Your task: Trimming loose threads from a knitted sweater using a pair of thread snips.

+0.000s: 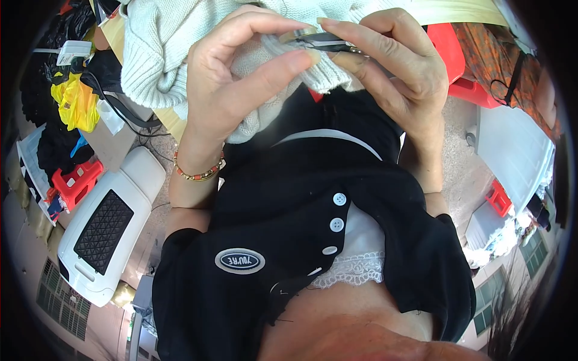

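My left hand (pixel 232 78) pinches a fold of a pale knitted sweater (pixel 156 54) between thumb and fingers, near a small round button (pixel 296 35). My right hand (pixel 391 66) holds small dark thread snips (pixel 328 41), their tip against the button and the knit. Both hands meet at the top centre, close to the camera. A beaded bracelet (pixel 195 174) circles my left wrist. Below the hands lies my black top (pixel 289 216) with white buttons.
A white machine with a black grid panel (pixel 105 225) stands at the left. A yellow bag (pixel 75 102), a red plastic stool (pixel 75 183) and cables sit further left. Red plastic pieces (pixel 457 60) and a white box (pixel 518 150) lie at the right.
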The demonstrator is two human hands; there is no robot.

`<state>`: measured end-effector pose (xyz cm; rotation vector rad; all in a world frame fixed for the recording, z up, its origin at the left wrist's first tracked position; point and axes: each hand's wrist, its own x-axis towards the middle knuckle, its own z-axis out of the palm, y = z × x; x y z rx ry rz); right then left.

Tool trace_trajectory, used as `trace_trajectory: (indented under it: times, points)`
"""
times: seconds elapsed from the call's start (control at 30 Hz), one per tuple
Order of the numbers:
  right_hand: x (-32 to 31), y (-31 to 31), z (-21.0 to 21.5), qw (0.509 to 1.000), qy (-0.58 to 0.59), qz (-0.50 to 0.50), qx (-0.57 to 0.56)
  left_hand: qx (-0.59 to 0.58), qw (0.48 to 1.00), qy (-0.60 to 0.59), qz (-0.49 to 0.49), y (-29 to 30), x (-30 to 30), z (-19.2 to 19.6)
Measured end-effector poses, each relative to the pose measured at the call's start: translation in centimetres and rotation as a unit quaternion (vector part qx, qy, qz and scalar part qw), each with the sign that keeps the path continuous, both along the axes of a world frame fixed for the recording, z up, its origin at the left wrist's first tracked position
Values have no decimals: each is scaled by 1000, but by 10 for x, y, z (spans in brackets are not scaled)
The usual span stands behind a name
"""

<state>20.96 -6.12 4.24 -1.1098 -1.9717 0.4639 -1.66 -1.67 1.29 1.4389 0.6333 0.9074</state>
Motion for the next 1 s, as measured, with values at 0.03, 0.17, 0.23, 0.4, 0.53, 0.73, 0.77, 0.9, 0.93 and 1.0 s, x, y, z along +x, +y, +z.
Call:
trace_trajectory:
  times: [0.03, 0.17, 0.23, 0.4, 0.53, 0.73, 0.77, 0.9, 0.93, 1.0]
  points:
    - [-2, -1, 1, 1000, -11, -11, 6, -18, 1000, 1, 1, -1, 2, 3]
    - [-5, -3, 0, 999, -13, -36, -16, -3, 999, 35, 8, -2, 4, 6]
    - [-4, -3, 0, 999, -18, -32, -6, -6, 999, 38, 3, -2, 4, 6]
    - [0, 1, -2, 999, -28, 2, 22, -5, 999, 31, -7, 0, 2, 4]
    - [1, 2, -5, 1000, -22, 11, 9, -4, 1000, 30, -9, 0, 2, 5]
    - [2, 3, -6, 1000, -18, 8, -2, 22, 998, 51, -25, 3, 0, 2]
    - [3, 4, -5, 999, -31, 12, 7, 22, 998, 50, -24, 3, -1, 2]
    - [1, 3, -7, 1000, -24, 5, 1, 23, 998, 58, -26, 4, -1, 2]
    - [1, 4, -8, 1000, -21, 3, 4, 35, 997, 67, -29, 4, -1, 2]
    - [0, 2, -9, 1000, -18, 2, 6, 21, 998, 63, -22, 2, 1, 3]
